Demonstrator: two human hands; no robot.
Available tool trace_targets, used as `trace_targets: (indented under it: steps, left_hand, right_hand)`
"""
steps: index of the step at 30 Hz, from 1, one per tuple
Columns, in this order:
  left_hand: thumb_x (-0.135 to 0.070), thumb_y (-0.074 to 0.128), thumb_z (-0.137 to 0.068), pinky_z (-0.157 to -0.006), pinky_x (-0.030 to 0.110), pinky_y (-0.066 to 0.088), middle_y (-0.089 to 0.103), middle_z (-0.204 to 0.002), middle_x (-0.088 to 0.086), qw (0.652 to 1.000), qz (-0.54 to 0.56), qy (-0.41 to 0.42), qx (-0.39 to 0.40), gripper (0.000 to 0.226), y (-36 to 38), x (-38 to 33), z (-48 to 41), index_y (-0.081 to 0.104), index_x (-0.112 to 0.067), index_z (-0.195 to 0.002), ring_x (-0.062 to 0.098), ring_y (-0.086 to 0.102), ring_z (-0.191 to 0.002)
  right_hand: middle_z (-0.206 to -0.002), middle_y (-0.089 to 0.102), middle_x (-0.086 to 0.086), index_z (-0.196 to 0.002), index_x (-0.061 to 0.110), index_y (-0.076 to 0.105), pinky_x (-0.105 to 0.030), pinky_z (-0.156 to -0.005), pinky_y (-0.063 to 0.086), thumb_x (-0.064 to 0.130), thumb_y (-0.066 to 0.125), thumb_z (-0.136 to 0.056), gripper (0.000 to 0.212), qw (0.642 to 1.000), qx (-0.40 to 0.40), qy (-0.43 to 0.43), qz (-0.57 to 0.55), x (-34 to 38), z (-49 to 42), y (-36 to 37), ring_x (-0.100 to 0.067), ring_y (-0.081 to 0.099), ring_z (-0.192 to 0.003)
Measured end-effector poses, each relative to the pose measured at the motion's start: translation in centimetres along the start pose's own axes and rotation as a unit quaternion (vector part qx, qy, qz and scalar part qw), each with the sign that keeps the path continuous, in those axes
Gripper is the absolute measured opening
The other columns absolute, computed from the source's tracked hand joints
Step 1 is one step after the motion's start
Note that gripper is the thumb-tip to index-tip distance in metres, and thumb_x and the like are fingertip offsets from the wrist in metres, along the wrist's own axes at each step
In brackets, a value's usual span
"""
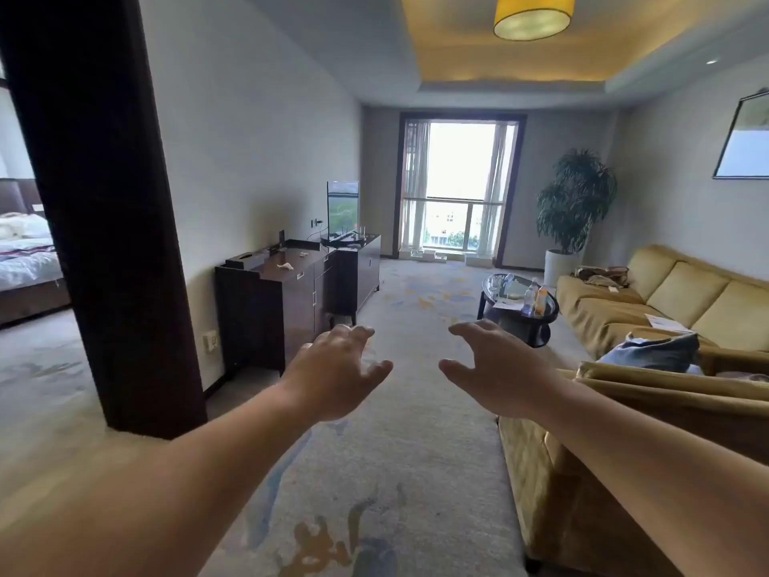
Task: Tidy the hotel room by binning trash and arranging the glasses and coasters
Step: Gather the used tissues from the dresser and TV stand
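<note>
Your left hand [337,370] and right hand [497,368] hover apart, fingers loosely spread, holding nothing; two bottles [529,298] stand on the coffee table [537,334], two crumpled scraps [285,266] on the dark cabinet [266,297]

The left forearm [166,493] and the right forearm [649,472] are seen bare throughout. The left hand [333,370] and right hand [497,368] are likewise uncovered.
</note>
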State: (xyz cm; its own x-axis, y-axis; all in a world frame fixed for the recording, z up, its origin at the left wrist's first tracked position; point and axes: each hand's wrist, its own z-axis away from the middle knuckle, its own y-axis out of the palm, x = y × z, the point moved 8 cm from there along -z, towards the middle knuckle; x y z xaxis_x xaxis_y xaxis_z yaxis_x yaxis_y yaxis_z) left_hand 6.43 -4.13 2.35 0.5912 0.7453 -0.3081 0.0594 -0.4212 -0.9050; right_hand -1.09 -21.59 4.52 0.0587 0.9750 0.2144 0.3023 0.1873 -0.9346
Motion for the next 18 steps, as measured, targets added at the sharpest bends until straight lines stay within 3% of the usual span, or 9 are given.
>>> trace_targets:
  steps: [7,18]
  left_hand:
    - [-0.059,0.039,-0.094,-0.113,0.042,0.028,0.032,-0.153,0.0,0.999,-0.011,-0.031,0.019,0.065,3.1,2.4,-6.0,0.027,-0.027,-0.149,0.019,0.032,-0.139]
    - [-0.06,0.039,-0.093,-0.112,0.043,0.031,0.035,-0.151,-0.001,0.998,-0.013,-0.057,0.016,0.065,7.9,1.7,-20.8,0.027,-0.028,-0.149,0.018,0.033,-0.137]
  right_hand:
    - [-0.151,0.036,0.007,-0.147,0.029,0.032,-0.037,-0.099,0.046,0.057,0.048,-0.091,0.064,1.0,0.011,-0.006,-0.003,-3.1,-6.5,2.7,-0.016,0.044,-0.131]
    - [-0.151,0.036,0.005,-0.148,0.027,0.031,-0.03,-0.097,0.039,0.052,0.048,-0.093,0.062,0.998,0.019,-0.021,-0.05,-12.3,-19.3,5.4,-0.017,0.041,-0.133]
